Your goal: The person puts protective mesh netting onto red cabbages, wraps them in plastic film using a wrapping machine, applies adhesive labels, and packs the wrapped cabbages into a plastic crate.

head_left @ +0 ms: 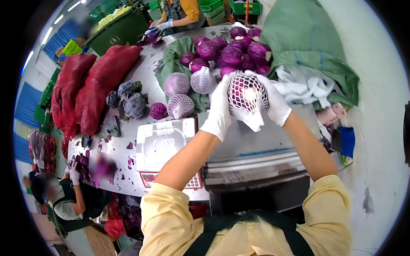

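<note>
Cabbage pile (232,49) just beyond the fingers. Scale (164,141) left of the fingers, closer to wearer. Netted cabbage (249,96) sits between left hand (221,106) and right hand (274,98), fingers wrapped on its sides, holding it. Likely fairly heavy, firm; net may slide, so cup both flanks. Soft net tail (255,121) pokes wearer-side of the fingers.

there are four netted cabbages (249,95), one scale (165,143), two tabletop red sacks (103,86) and perhaps fifteen heaped cabbages (232,56).

Cabbage (250,93) in net (252,116), scale (164,138) on table (148,79) leftward, sacks (101,81) farther left.
</note>
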`<state>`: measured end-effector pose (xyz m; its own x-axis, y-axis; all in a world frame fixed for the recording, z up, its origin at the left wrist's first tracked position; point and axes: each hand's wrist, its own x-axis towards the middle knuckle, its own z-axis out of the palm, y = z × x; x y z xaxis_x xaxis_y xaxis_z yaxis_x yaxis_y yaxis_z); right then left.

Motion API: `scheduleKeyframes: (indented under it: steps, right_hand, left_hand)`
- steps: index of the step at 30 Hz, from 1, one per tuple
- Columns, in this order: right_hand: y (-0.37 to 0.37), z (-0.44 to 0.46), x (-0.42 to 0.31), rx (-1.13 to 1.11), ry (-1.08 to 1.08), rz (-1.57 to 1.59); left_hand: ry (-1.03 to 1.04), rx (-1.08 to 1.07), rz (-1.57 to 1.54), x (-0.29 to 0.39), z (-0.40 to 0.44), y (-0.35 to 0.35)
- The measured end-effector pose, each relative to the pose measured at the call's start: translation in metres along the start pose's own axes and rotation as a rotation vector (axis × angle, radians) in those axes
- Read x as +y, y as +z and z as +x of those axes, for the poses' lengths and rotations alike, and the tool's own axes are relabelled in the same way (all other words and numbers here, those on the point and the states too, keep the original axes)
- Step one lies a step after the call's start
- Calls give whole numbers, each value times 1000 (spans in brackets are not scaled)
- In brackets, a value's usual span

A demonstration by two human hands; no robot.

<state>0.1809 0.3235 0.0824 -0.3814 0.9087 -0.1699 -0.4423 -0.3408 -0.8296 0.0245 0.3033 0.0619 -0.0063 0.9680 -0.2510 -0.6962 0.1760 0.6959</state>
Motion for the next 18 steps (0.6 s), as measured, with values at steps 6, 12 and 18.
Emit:
scheduleKeyframes:
  steps: [6,12,18]
  right_hand:
    - [-87,-60,21,-20,-7,-93]
    - [-116,-95,18,76,86,1]
    - [-108,-109,37,207,130,44]
  left_hand:
    - [-48,75,-59,-100,-46,20]
    - [229,-46,464,-109,-69,22]
    - [-132,15,404,-125,-64,16]
